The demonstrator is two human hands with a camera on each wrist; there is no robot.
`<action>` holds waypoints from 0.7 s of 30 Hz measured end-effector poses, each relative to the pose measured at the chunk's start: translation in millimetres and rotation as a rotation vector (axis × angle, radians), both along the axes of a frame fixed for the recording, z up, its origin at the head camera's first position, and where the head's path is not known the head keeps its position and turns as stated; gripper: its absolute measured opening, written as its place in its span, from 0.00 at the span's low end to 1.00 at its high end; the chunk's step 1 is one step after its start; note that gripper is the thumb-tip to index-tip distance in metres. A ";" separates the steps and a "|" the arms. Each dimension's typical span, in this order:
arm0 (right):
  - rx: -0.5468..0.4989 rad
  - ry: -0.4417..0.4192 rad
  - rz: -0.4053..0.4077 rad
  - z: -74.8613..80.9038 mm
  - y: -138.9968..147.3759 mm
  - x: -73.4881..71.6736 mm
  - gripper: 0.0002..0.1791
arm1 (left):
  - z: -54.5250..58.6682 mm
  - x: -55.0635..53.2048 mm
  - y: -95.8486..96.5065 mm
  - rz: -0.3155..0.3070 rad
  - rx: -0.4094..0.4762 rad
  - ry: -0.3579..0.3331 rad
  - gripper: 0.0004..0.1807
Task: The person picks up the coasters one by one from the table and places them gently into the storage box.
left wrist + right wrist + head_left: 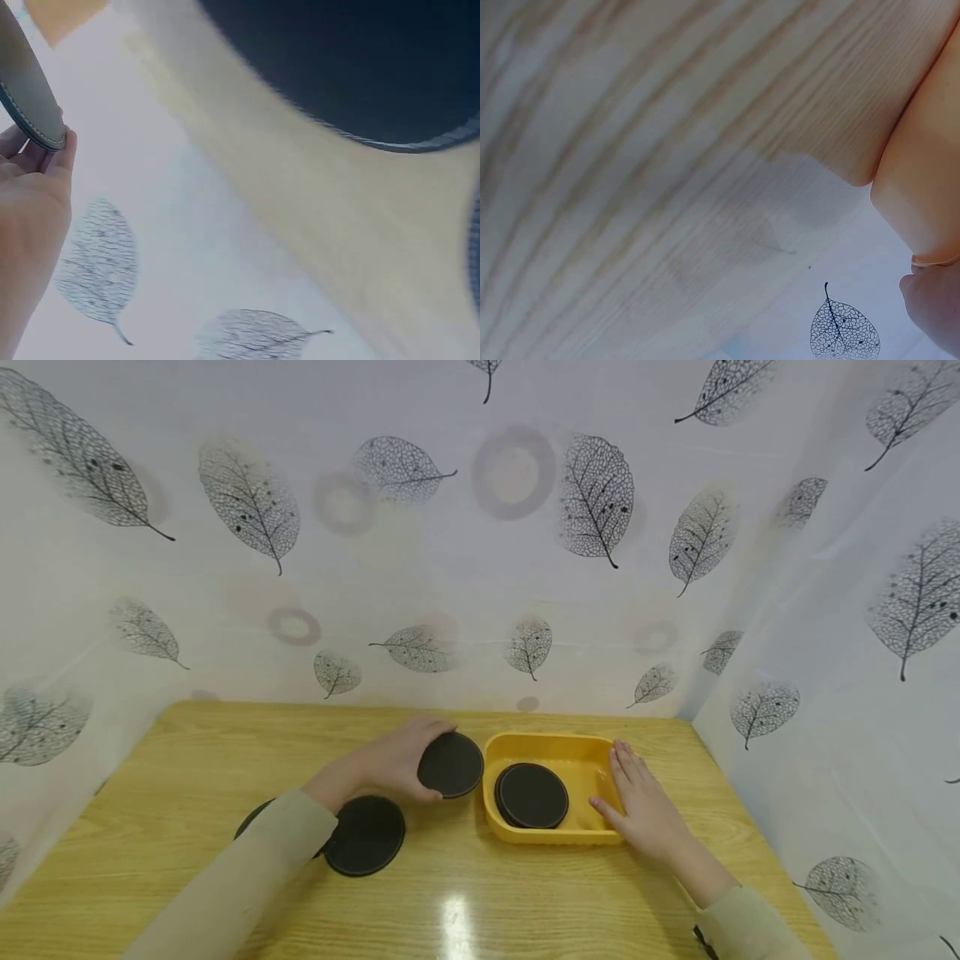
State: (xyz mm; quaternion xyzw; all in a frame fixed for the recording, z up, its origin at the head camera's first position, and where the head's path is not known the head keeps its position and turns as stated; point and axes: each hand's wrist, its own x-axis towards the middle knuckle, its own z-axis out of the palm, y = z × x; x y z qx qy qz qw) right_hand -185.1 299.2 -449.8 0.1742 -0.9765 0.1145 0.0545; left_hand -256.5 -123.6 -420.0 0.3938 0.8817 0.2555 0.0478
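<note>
My left hand (396, 762) grips a round black coaster (451, 765) by its edge, tilted, just left of a yellow plastic tray (551, 837). The left wrist view shows the held coaster's (30, 82) stitched rim between the fingers. Inside the tray, at its left, lie black coasters (532, 796), seemingly stacked; how many I cannot tell. With fingers stretched out, my right hand (648, 806) rests on the tray's right rim, thumb over the inside. The right wrist view catches the tray's outer wall (926, 150) and a bit of that hand (937, 307).
Another black coaster (366, 837) lies on the wooden table (480, 893) below the left wrist. One more coaster (253, 817) is mostly hidden under the left sleeve. A leaf-patterned sheet (465, 568) hangs behind the table and along its sides.
</note>
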 end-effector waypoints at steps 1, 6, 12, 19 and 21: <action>0.000 0.001 0.001 0.1 0.0 0.0 0.49 | 3.4 -0.3 3.8 -0.012 0.003 0.015 0.60; -0.004 0.011 0.005 0.9 -0.1 0.8 0.49 | 11.9 -3.2 31.0 -0.088 0.005 0.095 0.58; -0.008 0.014 0.008 1.9 -1.0 1.5 0.49 | 14.0 -3.3 71.7 -0.146 0.007 0.077 0.59; -0.017 0.006 0.003 1.7 -1.8 1.1 0.49 | 5.4 -5.7 112.6 -0.145 -0.009 0.040 0.58; -0.021 0.005 0.002 1.8 -2.1 1.1 0.49 | -0.2 -7.1 121.4 -0.144 -0.029 0.043 0.58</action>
